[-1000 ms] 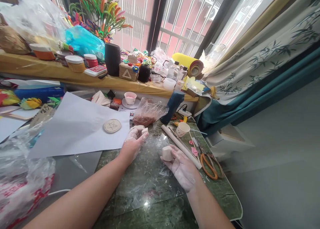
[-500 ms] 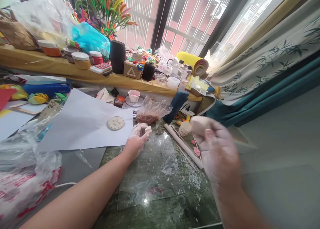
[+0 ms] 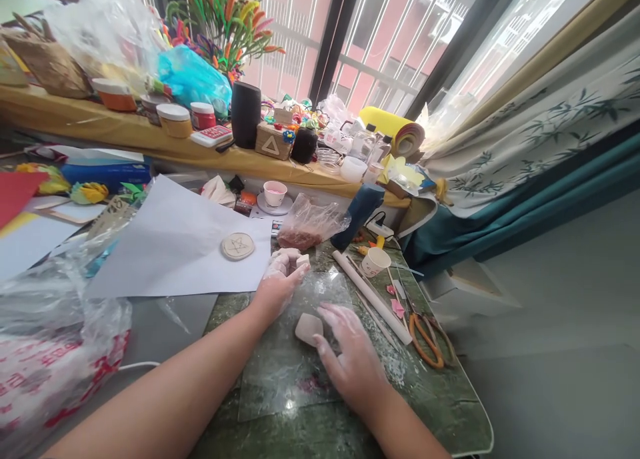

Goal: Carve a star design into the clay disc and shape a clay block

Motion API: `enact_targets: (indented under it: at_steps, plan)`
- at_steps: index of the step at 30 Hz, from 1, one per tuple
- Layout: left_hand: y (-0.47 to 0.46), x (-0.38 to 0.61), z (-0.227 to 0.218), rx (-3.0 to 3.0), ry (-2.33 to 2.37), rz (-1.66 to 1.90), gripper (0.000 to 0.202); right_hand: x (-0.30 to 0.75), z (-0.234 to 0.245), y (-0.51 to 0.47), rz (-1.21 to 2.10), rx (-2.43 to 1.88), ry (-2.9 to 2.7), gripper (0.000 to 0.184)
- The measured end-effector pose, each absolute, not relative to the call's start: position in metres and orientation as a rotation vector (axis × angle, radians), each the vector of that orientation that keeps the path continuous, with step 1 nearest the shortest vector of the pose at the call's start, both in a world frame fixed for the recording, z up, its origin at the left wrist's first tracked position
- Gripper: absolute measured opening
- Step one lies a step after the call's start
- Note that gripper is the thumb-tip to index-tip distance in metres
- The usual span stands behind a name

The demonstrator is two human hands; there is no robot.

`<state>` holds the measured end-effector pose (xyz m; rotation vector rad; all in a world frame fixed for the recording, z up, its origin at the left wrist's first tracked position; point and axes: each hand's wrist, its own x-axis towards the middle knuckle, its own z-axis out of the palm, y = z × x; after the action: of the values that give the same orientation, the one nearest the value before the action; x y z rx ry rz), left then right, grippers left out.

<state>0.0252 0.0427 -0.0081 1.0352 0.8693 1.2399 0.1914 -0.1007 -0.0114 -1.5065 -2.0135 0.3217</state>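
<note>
On the green marble table lies a clear plastic sheet point(image 3: 285, 372). A pale clay lump point(image 3: 309, 327) rests on it. My right hand point(image 3: 347, 355), dusted white, lies flat beside the lump with fingers stretched out and touching its right edge. My left hand point(image 3: 281, 279) rests at the sheet's far edge, fingers curled round a small white piece of clay point(image 3: 302, 261). A round clay disc with a star mark point(image 3: 238, 246) sits on white paper point(image 3: 170, 245) to the left.
A white rolling pin point(image 3: 373, 296), orange-handled scissors point(image 3: 425, 339), a paper cup point(image 3: 375, 261) and pink scraps lie on the right. A bag of brown material point(image 3: 307, 224) and a blue bottle point(image 3: 361, 205) stand behind. A plastic bag point(image 3: 45, 352) fills the near left.
My right hand, raised high with the clay lump half a second ago, has come down; the lump now lies flattened on the plastic sheet. My left hand has stayed put.
</note>
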Motion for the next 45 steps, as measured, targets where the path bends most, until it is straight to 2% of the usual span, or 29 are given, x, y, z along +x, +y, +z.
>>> enact_targets:
  at_steps: [2,4,9,11,14,16,18,20,22,24,26,28,31,34,37,42,45]
  plan:
    - [0.042,0.024,-0.008,1.023,0.847,1.213,0.033,0.181,-0.013,-0.090,0.388,-1.536,-2.091,0.061]
    - [0.042,0.024,-0.008,1.016,0.835,1.191,0.034,0.173,-0.017,-0.083,0.418,-1.551,-2.136,0.066]
    - [0.042,0.024,-0.008,1.049,0.875,1.196,0.031,0.168,-0.025,-0.084,0.558,-1.482,-2.001,0.050]
    - [0.043,0.024,-0.009,1.052,0.874,1.199,0.029,0.168,-0.024,-0.084,0.690,-1.476,-1.756,0.045]
    - [0.043,0.024,-0.010,1.050,0.881,1.208,0.031,0.171,-0.012,-0.075,1.003,-1.465,-1.066,0.040]
    - [0.043,0.024,-0.012,1.061,0.891,1.211,0.032,0.179,0.006,-0.065,1.220,-1.350,-0.618,0.037]
    - [0.043,0.024,-0.013,1.070,0.896,1.210,0.032,0.192,0.034,-0.056,1.326,-1.220,-0.425,0.037]
    - [0.043,0.024,-0.012,1.069,0.891,1.205,0.031,0.207,0.065,-0.052,1.241,-1.155,-0.513,0.039]
    - [0.043,0.024,-0.012,1.055,0.876,1.204,0.031,0.220,0.088,-0.055,0.878,-1.124,-0.788,0.043]
    - [0.043,0.024,-0.011,1.047,0.864,1.207,0.031,0.227,0.091,-0.064,0.435,-1.068,-1.011,0.043]
    - [0.043,0.024,-0.010,1.054,0.861,1.220,0.031,0.226,0.073,-0.076,0.208,-1.058,-1.290,0.042]
    - [0.044,0.025,-0.010,1.056,0.850,1.230,0.030,0.220,0.041,-0.087,0.271,-1.132,-1.744,0.042]
    - [0.044,0.025,-0.010,1.040,0.838,1.222,0.030,0.209,-0.004,-0.095,0.358,-1.253,-2.231,0.054]
    - [0.043,0.024,-0.009,1.059,0.860,1.206,0.029,0.203,-0.020,-0.091,0.299,-1.424,-2.178,0.062]
    - [0.042,0.023,-0.007,1.051,0.870,1.194,0.031,0.197,-0.016,-0.078,0.378,-1.502,-2.160,0.069]
    - [0.042,0.024,-0.004,1.033,0.833,1.212,0.032,0.191,-0.020,-0.069,0.446,-1.401,-2.251,0.049]
    - [0.042,0.025,-0.006,1.040,0.845,1.256,0.030,0.191,-0.025,-0.075,0.448,-1.293,-2.147,0.045]
